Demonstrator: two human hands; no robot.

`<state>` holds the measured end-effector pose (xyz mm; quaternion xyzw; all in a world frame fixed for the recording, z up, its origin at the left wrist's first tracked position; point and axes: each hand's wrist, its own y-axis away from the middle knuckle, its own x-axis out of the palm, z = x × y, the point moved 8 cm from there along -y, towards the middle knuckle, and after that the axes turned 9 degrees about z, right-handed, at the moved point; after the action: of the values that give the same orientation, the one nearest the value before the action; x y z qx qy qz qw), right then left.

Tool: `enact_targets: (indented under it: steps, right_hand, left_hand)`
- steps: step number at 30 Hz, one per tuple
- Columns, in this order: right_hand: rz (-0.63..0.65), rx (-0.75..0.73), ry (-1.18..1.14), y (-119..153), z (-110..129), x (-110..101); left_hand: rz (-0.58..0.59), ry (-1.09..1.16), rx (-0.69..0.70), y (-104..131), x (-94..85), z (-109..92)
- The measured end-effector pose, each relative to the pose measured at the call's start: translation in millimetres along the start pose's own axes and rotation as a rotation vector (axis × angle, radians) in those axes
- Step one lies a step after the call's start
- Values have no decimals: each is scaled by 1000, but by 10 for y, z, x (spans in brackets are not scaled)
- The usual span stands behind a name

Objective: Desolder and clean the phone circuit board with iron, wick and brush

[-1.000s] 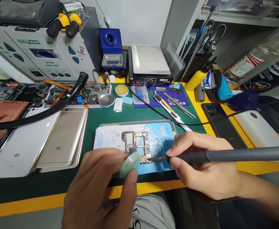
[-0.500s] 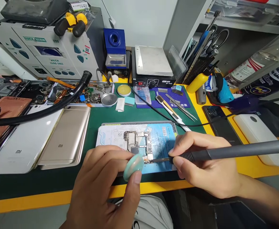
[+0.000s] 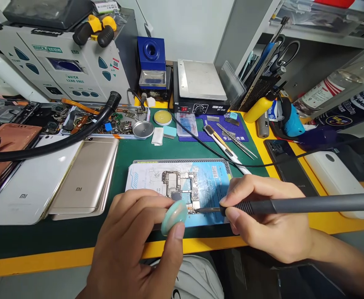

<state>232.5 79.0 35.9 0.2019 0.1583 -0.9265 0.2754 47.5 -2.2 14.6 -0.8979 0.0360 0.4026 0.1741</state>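
Observation:
My left hand [image 3: 132, 241] pinches a pale green, shiny round disc [image 3: 174, 218] between thumb and fingers; I cannot tell its exact kind. My right hand [image 3: 269, 218] grips a dark grey soldering iron [image 3: 294, 204] like a pen. Its thin tip points left and meets, or nearly meets, the lower right part of a phone circuit board [image 3: 171, 181]. That board lies on a blue and white printed pad [image 3: 213, 178], which rests on the green mat. The disc and left fingers hide the board's lower left part.
Phones, including a gold one [image 3: 84, 178], lie at the left under a black hose [image 3: 76, 139]. Behind stand a hot-air station [image 3: 66, 74], an iron stand [image 3: 151, 56] and a heating plate [image 3: 200, 81]. A black cable [image 3: 200, 147], a brush [image 3: 222, 145] and tweezers [image 3: 236, 139] lie beyond the pad.
The rear of the soldering iron has dipped slightly, its tip staying at the same part of the board. The view has shifted a little. My left hand keeps its hold.

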Motion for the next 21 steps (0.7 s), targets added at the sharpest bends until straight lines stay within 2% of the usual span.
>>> enact_targets:
  steps: [11, 21]
  right_hand:
    - [0, 11, 6, 34, -27, -3]
    - [9, 6, 10, 9, 7, 14]
  left_hand:
    - [-34, 32, -38, 36, -4, -1]
    - [-38, 33, -4, 31, 9, 14]
